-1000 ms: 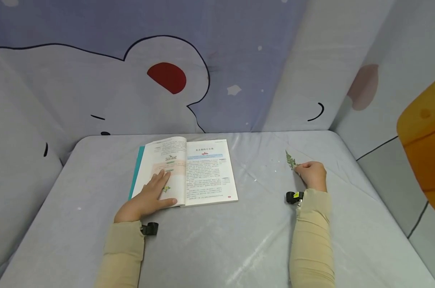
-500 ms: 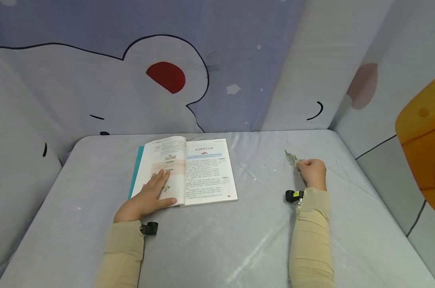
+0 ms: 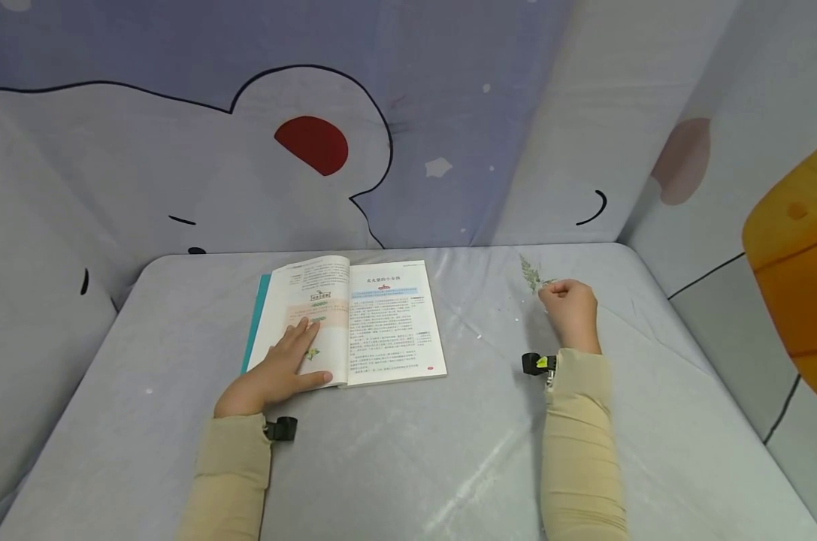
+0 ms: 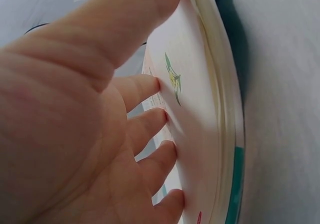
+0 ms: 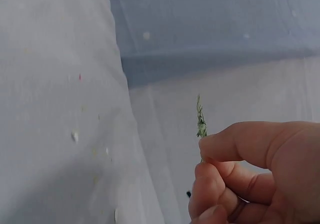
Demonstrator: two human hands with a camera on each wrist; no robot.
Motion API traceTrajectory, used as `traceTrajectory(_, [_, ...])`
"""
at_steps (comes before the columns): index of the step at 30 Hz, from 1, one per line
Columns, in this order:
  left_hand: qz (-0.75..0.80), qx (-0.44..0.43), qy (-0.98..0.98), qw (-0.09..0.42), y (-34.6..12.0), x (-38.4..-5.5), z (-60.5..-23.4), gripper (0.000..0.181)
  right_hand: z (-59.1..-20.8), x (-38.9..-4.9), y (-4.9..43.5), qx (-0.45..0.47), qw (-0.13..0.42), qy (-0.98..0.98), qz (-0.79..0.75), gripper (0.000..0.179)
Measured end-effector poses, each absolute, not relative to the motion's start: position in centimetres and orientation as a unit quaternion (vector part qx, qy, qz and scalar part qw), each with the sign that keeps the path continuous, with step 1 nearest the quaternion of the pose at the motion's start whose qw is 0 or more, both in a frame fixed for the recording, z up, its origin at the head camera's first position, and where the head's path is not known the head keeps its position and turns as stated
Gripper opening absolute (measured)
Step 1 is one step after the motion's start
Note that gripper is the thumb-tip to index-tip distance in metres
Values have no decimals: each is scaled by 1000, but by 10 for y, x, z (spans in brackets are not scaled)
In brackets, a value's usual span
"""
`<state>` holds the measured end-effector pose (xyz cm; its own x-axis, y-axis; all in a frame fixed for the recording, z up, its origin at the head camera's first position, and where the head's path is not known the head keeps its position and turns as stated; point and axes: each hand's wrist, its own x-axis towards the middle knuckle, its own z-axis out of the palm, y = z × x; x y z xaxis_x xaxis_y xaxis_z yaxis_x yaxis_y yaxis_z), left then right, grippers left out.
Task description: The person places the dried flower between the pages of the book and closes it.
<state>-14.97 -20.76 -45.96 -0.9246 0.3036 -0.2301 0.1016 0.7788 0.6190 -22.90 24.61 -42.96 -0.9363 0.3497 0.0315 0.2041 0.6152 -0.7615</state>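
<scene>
An open book [image 3: 394, 323] with printed pages and a teal cover edge lies on the table, left of centre. Spread across its left page, my left hand [image 3: 276, 376] presses with fingers extended; in the left wrist view the fingertips [image 4: 167, 151] touch the paper beside a small printed plant picture. Off to the right, my right hand [image 3: 572, 309] pinches a green fern-like leaf sprig [image 3: 531, 273] between thumb and fingers. The right wrist view shows the sprig [image 5: 201, 119] edge-on, pointing up from the pinch and held above the table.
A pale grey cloth covers the table [image 3: 408, 466], with tiny white specks near the right hand. Patterned fabric walls [image 3: 449, 150] rise behind and at both sides. Black wrist cameras [image 3: 282, 429] are strapped at both cuffs.
My right hand has lifted the leaf sprig off the table and moved it slightly up and to the left. The left hand and the book have stayed still.
</scene>
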Motion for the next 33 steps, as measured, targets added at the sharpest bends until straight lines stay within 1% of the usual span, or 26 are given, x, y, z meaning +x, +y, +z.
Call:
traceTrajectory(8, [315,111,929,161,-208,-150,-459,98,-419,-229,213,-100,90,-901,413,19])
traceTrajectory(16, [316,114,929,158,-209,-150,-460,98,-414,-224,175,-48,71,-902,423,19])
traceTrajectory(23, [321,111,927,160,-207,-149,-459,98,-420,-221,137,-7,66,-904,422,14])
traceTrajectory(33, [324,114,927,152,-208,-149,-460,98,-433,-208,94,42,32,-899,435,6])
